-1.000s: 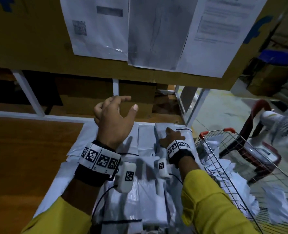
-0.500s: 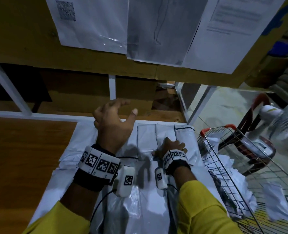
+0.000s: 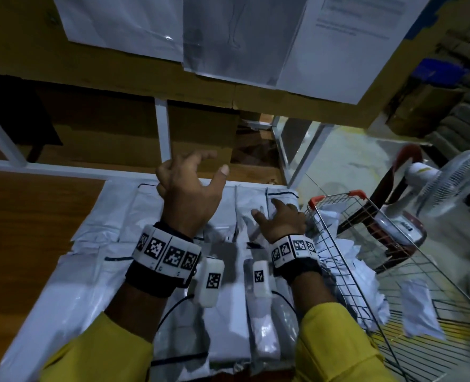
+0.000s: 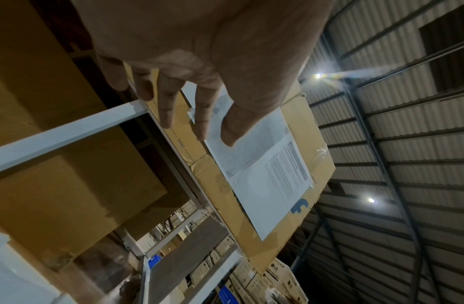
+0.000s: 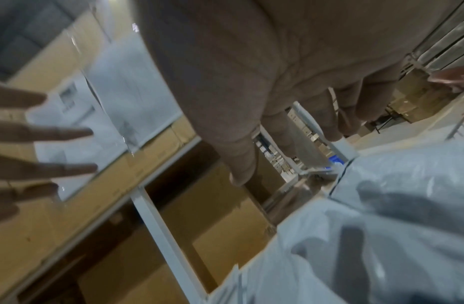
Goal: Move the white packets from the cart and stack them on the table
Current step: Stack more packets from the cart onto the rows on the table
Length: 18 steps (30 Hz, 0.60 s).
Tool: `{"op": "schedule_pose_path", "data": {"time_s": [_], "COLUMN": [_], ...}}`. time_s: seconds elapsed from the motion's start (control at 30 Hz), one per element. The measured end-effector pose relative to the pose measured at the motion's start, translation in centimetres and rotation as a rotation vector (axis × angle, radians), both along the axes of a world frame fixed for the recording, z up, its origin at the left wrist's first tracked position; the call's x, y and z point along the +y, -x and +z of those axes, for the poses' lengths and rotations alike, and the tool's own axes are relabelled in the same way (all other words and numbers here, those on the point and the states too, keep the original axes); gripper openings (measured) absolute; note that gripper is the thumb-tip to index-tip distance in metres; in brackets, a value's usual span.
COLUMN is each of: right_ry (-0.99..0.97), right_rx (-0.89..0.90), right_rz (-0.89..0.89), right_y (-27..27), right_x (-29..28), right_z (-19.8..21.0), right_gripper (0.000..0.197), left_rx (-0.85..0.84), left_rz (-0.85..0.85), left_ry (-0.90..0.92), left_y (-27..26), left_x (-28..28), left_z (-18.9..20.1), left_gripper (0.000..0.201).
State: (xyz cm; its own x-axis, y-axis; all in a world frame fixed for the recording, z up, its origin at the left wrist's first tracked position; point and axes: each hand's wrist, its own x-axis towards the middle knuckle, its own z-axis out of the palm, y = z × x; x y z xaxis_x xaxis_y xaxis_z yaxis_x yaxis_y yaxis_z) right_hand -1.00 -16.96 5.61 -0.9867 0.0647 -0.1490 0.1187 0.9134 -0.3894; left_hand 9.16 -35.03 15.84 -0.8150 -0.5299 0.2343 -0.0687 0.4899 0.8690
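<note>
Dim overall, bluish cast. In my left wrist view two ceiling lamps (image 4: 318,75) flare into star streaks — the only visible light sources. My hands throw soft shadows on the glossy white packets (image 3: 229,323), which show faint sheen. Right wrist view is motion-blurred; head view bows straight lines near its edges.

Premises appear to be a warehouse. Corrugated metal roof (image 4: 396,144) on dark steel framing, with two small ceiling lamps (image 4: 318,75) lit — general light is dim. Cardboard panel (image 3: 134,67) fixed above a white metal frame (image 3: 162,128); printed sheets (image 3: 346,42) taped to it. Concrete floor (image 3: 346,158), pale and scuffed. White pedestal fan (image 3: 448,183) stands at right. Stacked cartons (image 4: 264,283) beyond — some marked LG.
</note>
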Motion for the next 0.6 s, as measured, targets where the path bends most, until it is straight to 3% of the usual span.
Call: {"op": "schedule_pose_path", "data": {"time_s": [0.3,0.4,0.6], "right_ry": [0.158,0.234,0.199], "right_rx": [0.164,0.205,0.252], "right_rz": [-0.097,-0.148,-0.257], "right_y": [-4.5,-6.3,-9.1], "right_x": [13.2,19.2,31.3], "right_z": [2.7,2.8,1.8], "right_gripper": [0.056,0.059,0.071], "left_rx": [0.016,0.029,-0.009], "left_rz": [-0.099,-0.145,-0.252], "left_ry": [0.083,0.081,0.162], "left_y": [-2.0,-2.4,-1.6], "left_x": [11.8,17.0,27.9], "left_z": [0.8,0.9,0.4], "left_gripper": [0.024,0.02,0.034]}}
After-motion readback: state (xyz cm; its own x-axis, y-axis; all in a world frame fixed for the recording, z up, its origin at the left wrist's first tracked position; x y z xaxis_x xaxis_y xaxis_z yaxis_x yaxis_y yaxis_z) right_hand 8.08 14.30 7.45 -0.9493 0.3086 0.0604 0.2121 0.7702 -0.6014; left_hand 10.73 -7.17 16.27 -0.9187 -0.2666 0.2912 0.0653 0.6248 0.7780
